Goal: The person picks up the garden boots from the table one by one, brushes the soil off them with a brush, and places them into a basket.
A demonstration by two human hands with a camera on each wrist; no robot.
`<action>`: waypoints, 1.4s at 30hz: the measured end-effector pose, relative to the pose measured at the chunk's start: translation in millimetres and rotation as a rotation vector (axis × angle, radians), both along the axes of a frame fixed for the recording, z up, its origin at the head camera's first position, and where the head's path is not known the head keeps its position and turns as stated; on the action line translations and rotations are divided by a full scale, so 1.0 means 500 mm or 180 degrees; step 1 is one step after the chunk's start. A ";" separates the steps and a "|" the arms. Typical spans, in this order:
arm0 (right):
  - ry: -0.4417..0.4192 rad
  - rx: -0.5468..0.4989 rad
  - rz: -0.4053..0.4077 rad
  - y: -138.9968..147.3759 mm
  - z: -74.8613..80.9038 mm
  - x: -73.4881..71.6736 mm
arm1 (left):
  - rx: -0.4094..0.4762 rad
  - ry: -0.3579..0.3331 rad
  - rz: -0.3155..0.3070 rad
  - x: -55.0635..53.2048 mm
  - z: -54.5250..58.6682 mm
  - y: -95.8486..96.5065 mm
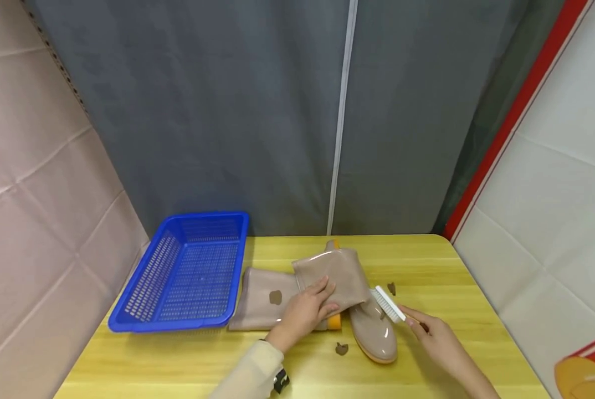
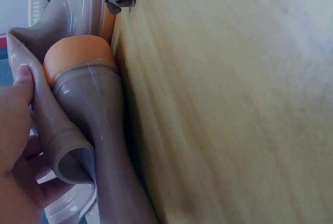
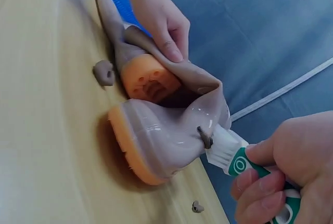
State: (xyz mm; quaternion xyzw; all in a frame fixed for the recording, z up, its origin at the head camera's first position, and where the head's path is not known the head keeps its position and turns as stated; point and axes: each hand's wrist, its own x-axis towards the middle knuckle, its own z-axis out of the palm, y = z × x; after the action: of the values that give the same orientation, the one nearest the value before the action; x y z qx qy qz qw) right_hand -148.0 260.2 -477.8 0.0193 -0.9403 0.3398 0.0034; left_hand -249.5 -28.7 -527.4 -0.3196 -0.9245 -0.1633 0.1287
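Note:
A glossy taupe rain boot [image 1: 375,335] with an orange sole lies across a second taupe boot [image 1: 257,313]. My left hand [image 1: 302,310] holds the upper boot's shaft down, with thumb and fingers spread across it. In my right hand [image 3: 291,167] is a white and green scrubbing brush [image 1: 389,303], gripped by its handle. Its white bristles [image 3: 222,148] are against the upper boot near the ankle, right beside a brown mud-like lump [image 3: 204,137]. A flat brown patch [image 1: 275,297] shows on the lower boot's shaft.
A blue plastic basket [image 1: 240,277] stands left of the boots on the wood-grain table [image 1: 178,366]. Loose brown lumps lie on the tabletop, one [image 1: 342,348] in front of the boots and another [image 1: 391,288] behind the brush. A grey curtain [image 1: 227,138] hangs behind the table.

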 end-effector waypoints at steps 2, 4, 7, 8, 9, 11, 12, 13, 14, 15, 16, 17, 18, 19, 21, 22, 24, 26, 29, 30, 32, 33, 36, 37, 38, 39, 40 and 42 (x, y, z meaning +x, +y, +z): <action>-0.0019 0.0138 -0.0097 0.000 -0.008 0.017 | -0.0011 -0.0067 -0.0005 0.004 0.001 0.002; -0.0120 0.0261 -0.0226 -0.002 -0.016 0.035 | 0.0000 -0.0108 -0.0001 0.006 0.000 0.003; -0.0294 0.0298 -0.0367 -0.008 -0.027 0.061 | 0.0039 -0.0110 0.0013 0.006 -0.002 0.004; -0.0348 0.0292 -0.0404 -0.011 -0.029 0.069 | 0.0049 -0.0094 0.0013 0.005 -0.003 0.005; -0.0400 0.0256 -0.0457 -0.013 -0.030 0.078 | 0.0053 -0.0090 0.0009 0.004 -0.003 0.005; -0.0374 0.0280 -0.0520 -0.018 -0.033 0.096 | 0.0048 -0.0099 0.0005 0.004 -0.003 0.005; -0.0447 0.0256 -0.0565 -0.022 -0.032 0.104 | 0.0034 -0.0092 0.0008 0.003 -0.003 0.004; -0.0466 0.0274 -0.0594 -0.025 -0.032 0.113 | 0.0032 -0.0091 0.0014 0.002 -0.001 0.004; -0.0522 0.0317 -0.0609 -0.029 -0.031 0.120 | 0.0034 -0.0085 0.0019 0.002 0.000 0.004; -0.0541 0.0399 -0.0611 -0.033 -0.030 0.126 | 0.0030 -0.0073 0.0026 0.001 0.002 0.003; -0.0526 0.0505 -0.0589 -0.035 -0.030 0.131 | 0.0033 -0.0058 0.0030 0.000 0.004 0.003; -0.0534 0.0598 -0.0585 -0.039 -0.028 0.134 | 0.0031 -0.0039 0.0033 0.000 0.006 0.003; -0.0617 0.0669 -0.0580 -0.041 -0.026 0.136 | 0.0023 -0.0018 0.0035 -0.001 0.007 0.003; -0.0587 0.0738 -0.0555 -0.043 -0.024 0.136 | 0.0033 -0.0023 0.0028 -0.002 0.008 0.003; -0.0576 0.0813 -0.0497 -0.048 -0.020 0.134 | 0.0021 -0.0026 0.0018 -0.003 0.006 0.003; -0.0558 0.0793 -0.0468 -0.049 -0.020 0.133 | 0.0010 -0.0050 0.0022 -0.002 0.005 0.003; -0.0562 0.0702 -0.0445 -0.054 -0.017 0.131 | -0.0030 -0.0087 0.0033 0.000 0.003 0.004; -0.0513 0.0594 -0.0383 -0.053 -0.014 0.129 | -0.0057 -0.0113 0.0042 0.002 0.003 0.005; -0.0508 0.0367 -0.0411 -0.037 -0.004 0.130 | -0.0058 -0.0102 0.0024 0.004 0.004 0.006; -0.0500 0.0343 -0.0446 -0.028 0.001 0.130 | -0.0034 -0.0083 0.0013 0.003 0.003 0.007; -0.0514 0.0297 -0.0532 -0.011 0.007 0.130 | 0.0010 -0.0027 -0.0001 0.002 0.002 0.006; -0.0478 0.0317 -0.0547 -0.005 0.007 0.130 | 0.0025 0.0002 -0.0004 0.002 0.001 0.006; -0.0635 0.0297 -0.0580 -0.002 -0.001 0.134 | 0.0035 0.0046 0.0000 0.000 -0.001 0.003; -0.0739 0.0210 -0.0582 -0.006 -0.006 0.135 | 0.0024 0.0052 0.0003 -0.001 0.000 0.003; -0.0763 0.0167 -0.0577 -0.014 -0.011 0.137 | 0.0014 0.0041 0.0009 -0.001 0.000 0.002; -0.0832 0.0089 -0.0584 -0.023 -0.016 0.139 | 0.0012 0.0021 0.0011 -0.002 0.001 0.002; -0.0870 0.0076 -0.0593 -0.032 -0.021 0.140 | 0.0007 0.0004 0.0013 -0.002 0.002 0.001; -0.0917 0.0060 -0.0599 -0.048 -0.025 0.143 | 0.0012 -0.0038 0.0017 -0.001 0.005 0.001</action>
State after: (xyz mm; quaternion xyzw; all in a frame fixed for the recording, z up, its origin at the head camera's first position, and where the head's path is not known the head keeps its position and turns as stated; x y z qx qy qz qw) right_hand -76.8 236.3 -490.4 -0.1176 -0.9318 0.3284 -0.0998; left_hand -250.0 -28.3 -525.0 -0.3159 -0.9257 -0.1666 0.1243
